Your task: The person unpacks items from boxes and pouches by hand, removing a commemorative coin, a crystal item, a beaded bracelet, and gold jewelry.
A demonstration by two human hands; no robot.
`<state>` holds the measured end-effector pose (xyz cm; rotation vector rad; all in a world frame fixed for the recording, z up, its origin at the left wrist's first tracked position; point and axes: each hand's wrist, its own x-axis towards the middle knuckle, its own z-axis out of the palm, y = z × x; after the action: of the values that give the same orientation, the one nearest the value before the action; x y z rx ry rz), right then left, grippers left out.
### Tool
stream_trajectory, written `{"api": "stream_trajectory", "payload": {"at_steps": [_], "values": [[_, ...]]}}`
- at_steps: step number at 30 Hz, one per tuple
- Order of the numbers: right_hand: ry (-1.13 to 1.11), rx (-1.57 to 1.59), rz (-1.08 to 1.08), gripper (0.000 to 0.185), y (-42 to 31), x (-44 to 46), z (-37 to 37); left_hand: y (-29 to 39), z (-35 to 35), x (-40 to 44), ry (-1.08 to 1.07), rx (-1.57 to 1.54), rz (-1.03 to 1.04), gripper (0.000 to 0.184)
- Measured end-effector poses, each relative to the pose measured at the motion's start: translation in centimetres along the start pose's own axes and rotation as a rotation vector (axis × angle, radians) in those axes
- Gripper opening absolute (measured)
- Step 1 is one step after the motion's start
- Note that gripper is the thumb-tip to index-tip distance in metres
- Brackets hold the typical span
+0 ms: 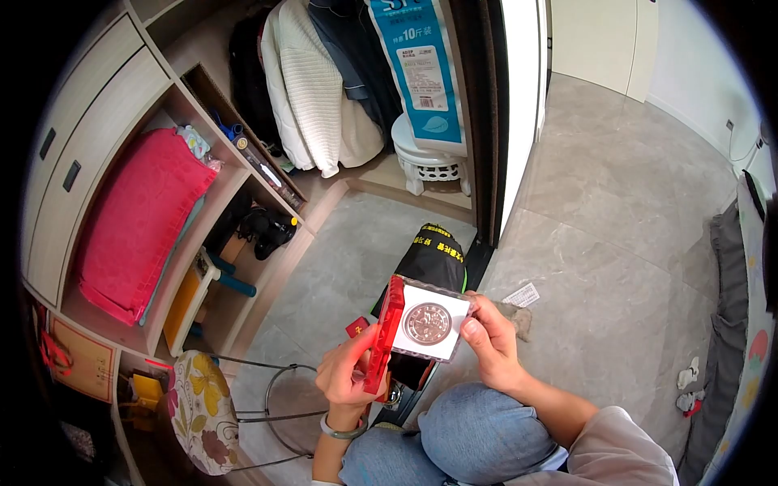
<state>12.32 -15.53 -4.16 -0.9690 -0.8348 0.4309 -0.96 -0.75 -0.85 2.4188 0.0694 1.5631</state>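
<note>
Box [403,344] looks light and stiff, like hard plastic, so it likely won't bend when squeezed. It may be a bit slippery because its sides are shiny, and it could crack if it fell on the hard floor [583,202]. The edges seem the best place to hold it, so that no finger rubs the coin [427,323].

The left hand [348,373] holds the red side [386,332], with its fingers bent close around it. The right hand [496,344] pinches the other edge, and its thumb is near the coin. Both hands are holding the same box.

The box is up in the air, in front of the person's knees [458,425]. A black bag [429,255] lies on the floor just past it, and a flowery stool [203,413] stands off to the left.

The box is square, with a white face and a see-through, bumpy rim. Its red side is thick and bright. The coin is round and grayish, right in the middle of the white. It has marks on it, but they are too small to read.
</note>
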Motion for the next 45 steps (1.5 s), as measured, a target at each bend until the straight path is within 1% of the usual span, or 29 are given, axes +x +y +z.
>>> {"api": "stream_trajectory", "payload": {"at_steps": [17,29,45], "values": [[-0.015,0.012,0.009,0.017,0.25,-0.22,-0.15,-0.08,0.0,0.11,-0.008,-0.024,-0.014,0.035],[-0.005,0.013,0.023,0.016,0.04,-0.18,-0.01,-0.22,0.07,0.05,0.003,-0.018,0.006,0.033],[0.006,0.02,0.03,0.019,-0.12,-0.11,0.06,-0.2,0.13,0.24,-0.007,-0.039,0.008,0.03]]}}
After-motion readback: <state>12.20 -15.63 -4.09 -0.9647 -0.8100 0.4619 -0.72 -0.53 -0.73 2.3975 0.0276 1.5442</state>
